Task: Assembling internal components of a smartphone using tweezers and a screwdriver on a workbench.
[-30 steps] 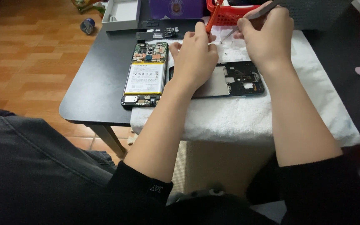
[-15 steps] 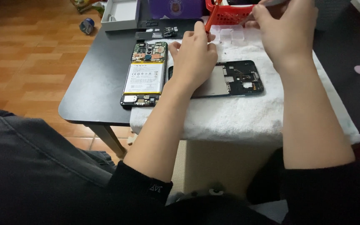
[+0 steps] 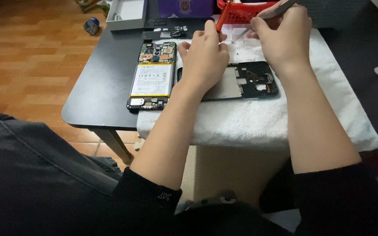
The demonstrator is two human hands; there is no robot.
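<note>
From my feed, the left hand [image 3: 204,59] lay flat over the near end of the frame [image 3: 246,81], a dark phone mid-frame resting on the white towel [image 3: 259,118] that covered the right part of the desk [image 3: 101,91]. Its fingers pinched the red shaft of a screwdriver [image 3: 221,16] that pointed up toward the red basket [image 3: 246,8]. The right hand [image 3: 281,41] hovered above the frame's far edge, its fingers pressed together around thin grey tweezers [image 3: 241,34] whose tip came down to the towel.

I judged the frame light, thin and stiff but easy to bend or crack, with small parts at the camera end, so I would have held it by its long outer edges and kept pressure off the middle. The towel gave it grip and kept it from sliding. The opened phone [image 3: 151,76], battery showing, lay just beside it at the towel's left edge and looked more fragile, with bare boards at both ends.

Against the picture half a second earlier, the right hand had come down and nearer the frame, while the left hand stayed put on it. The frame and phone had not moved.
</note>
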